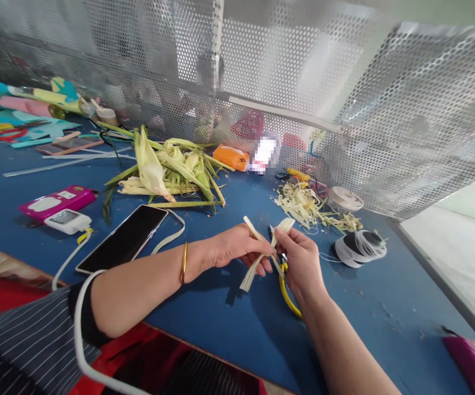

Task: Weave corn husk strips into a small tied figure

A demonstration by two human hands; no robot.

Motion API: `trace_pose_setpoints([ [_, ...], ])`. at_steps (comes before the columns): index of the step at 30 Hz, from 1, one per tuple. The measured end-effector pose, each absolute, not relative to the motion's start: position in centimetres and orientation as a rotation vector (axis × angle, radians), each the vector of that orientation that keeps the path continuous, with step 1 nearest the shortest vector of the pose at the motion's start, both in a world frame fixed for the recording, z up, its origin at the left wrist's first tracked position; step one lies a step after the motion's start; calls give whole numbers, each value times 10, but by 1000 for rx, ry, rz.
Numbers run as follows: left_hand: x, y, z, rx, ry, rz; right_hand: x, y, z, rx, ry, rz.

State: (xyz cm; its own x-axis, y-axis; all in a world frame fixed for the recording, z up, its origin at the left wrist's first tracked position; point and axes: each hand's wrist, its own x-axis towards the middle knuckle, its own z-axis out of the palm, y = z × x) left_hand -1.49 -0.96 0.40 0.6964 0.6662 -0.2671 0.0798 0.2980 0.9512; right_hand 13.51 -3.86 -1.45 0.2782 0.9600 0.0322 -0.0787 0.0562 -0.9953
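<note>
My left hand (239,248) pinches pale strips of corn husk (258,255) above the blue table (229,323); the strips cross between both hands. My right hand (299,258) is closed on the upper ends of the same strips and also grips yellow-handled scissors (286,293), whose handle loops hang below the palm. A gold bangle (185,262) sits on my left wrist.
A pile of green and pale corn husks (167,170) lies behind, with husk trimmings (311,208) at right. A black phone (124,238), a pink box (56,201), a white device (67,220), a spool of thread (358,247) and an orange box (231,157) lie about. Perforated metal panels (406,120) wall the back.
</note>
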Motion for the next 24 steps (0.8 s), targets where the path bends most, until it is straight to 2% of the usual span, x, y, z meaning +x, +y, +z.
trace_pose_setpoints([
  [4,-15,-10,3,1192,756,494,140,-35,-15,-1320,-1027,918],
  [8,-19,-3,4,995,762,652,146,-40,-6,-1417,-1259,303],
  [10,-23,3,6,928,705,735,143,-46,-2,-1388,-1409,98],
  [15,-26,5,8,960,648,848,126,-57,-7,-1375,-1685,269],
  [24,-17,-3,6,918,735,873,117,-50,-17,-1391,-1548,385],
])
